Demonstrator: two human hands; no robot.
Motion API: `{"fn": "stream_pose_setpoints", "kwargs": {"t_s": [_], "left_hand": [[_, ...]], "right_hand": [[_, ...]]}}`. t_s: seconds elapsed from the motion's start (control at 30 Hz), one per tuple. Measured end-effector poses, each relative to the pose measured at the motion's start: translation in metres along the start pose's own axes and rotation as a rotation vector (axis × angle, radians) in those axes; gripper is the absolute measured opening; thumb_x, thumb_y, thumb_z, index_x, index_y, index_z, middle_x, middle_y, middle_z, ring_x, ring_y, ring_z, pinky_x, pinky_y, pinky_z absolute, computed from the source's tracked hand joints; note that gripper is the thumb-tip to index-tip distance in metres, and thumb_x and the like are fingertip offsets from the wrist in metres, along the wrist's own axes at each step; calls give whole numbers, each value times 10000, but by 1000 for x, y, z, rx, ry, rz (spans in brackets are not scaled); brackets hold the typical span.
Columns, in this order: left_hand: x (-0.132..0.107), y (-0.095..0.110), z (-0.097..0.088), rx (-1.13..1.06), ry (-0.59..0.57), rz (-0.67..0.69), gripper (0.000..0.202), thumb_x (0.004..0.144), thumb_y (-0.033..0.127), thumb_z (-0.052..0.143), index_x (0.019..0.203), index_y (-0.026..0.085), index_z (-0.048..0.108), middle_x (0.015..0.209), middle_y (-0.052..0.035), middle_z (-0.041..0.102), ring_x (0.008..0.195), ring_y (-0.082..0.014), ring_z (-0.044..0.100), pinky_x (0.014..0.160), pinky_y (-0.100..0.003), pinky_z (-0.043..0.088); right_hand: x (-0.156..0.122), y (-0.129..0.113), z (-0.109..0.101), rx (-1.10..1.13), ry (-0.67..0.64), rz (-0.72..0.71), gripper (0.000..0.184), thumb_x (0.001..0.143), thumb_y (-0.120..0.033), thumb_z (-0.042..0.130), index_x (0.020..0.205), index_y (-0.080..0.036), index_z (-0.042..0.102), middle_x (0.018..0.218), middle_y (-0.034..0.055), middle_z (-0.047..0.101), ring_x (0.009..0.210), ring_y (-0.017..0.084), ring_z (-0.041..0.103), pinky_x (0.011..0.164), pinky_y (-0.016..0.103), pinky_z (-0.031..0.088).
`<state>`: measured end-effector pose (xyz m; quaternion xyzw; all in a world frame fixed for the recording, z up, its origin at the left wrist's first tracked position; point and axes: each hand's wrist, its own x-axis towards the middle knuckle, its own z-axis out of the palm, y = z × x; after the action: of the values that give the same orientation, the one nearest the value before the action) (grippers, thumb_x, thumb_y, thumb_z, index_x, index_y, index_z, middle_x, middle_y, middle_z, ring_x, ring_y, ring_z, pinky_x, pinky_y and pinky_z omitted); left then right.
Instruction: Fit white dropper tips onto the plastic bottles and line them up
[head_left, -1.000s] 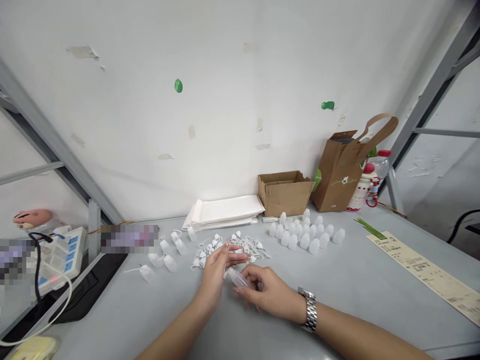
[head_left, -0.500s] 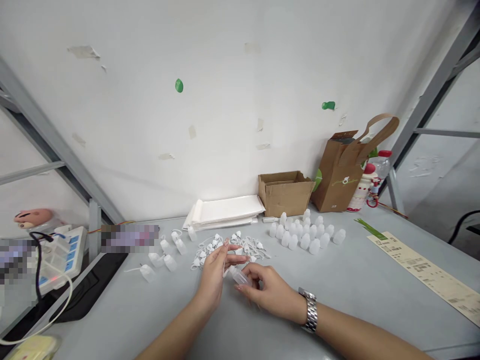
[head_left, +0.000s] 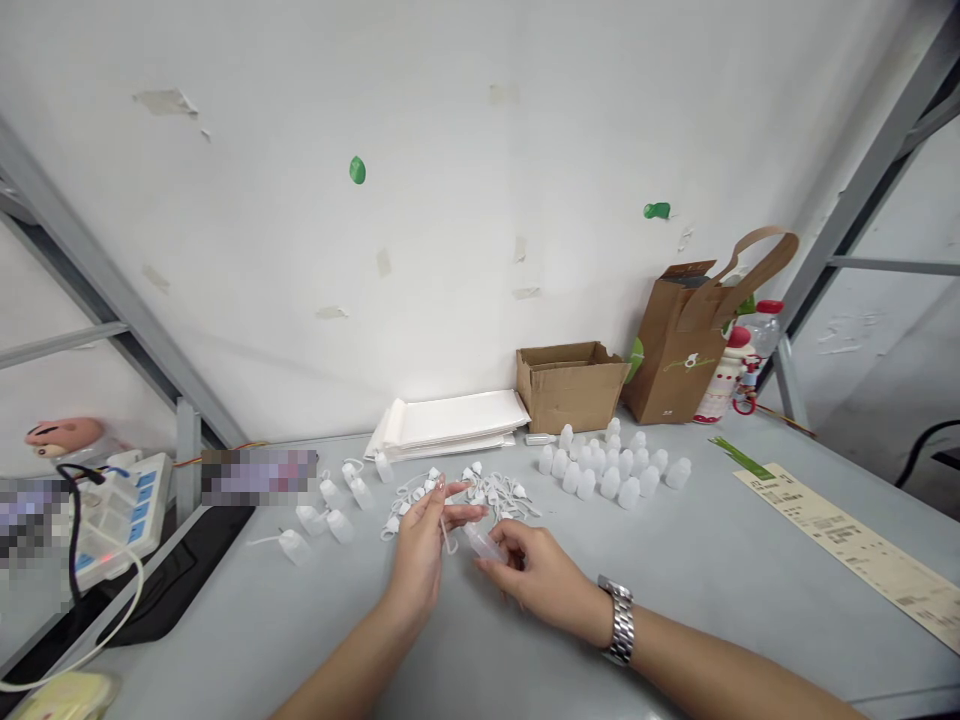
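Observation:
My right hand [head_left: 532,565] is closed around a small translucent plastic bottle [head_left: 484,543], tilted with its neck toward my left hand. My left hand [head_left: 421,545] is closed on a white cap strap [head_left: 448,537], whose looped end hangs below the fingers; the cap itself is hidden in the grip. Behind my hands lies a loose pile of white caps with straps [head_left: 495,492]. To the left stand and lie several bottles with caps and straps [head_left: 339,525]. A group of bottles without straps [head_left: 611,470] stands at the right.
Along the wall are a stack of white padded envelopes [head_left: 450,420], an open cardboard box [head_left: 574,395] and a brown paper bag [head_left: 671,360]. A long printed paper strip [head_left: 847,540] lies at the right. A power strip [head_left: 139,510] with cables is at the left.
My left hand has shifted slightly left, away from the bottle, and the strap now hangs in plainer view below its fingers. The bottle has moved slightly in my right hand's grip.

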<state>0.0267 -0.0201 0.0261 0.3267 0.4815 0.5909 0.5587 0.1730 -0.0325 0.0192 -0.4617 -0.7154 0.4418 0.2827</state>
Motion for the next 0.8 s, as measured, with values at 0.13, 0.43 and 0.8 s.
{"fn": "stream_pose_setpoints", "kwargs": {"t_s": [0.13,0.43,0.8], "left_hand": [[1,0,0,-48,-4,-32,447,689,520,601,860,110,651,576,-73,705,689,-226,675,760,-335,458],[-6,3,5,26,-36,-89,410,657,486,638,833,116,650,600,-84,711,667,-228,673,741,-332,465],[1,0,0,7,-20,-45,408,708,493,592,851,117,657,508,-46,674,648,-221,663,749,-335,438]], "right_hand": [[1,3,2,-42,0,9,152,739,-265,580,661,-181,481,545,-62,451,521,92,415,483,201,294],[-5,-3,2,-38,-140,-67,134,731,-265,586,660,-187,503,504,-76,442,484,86,406,458,191,282],[-7,-1,2,-68,-136,-88,155,725,-294,584,665,-186,490,543,-69,424,501,82,398,466,184,286]]}}
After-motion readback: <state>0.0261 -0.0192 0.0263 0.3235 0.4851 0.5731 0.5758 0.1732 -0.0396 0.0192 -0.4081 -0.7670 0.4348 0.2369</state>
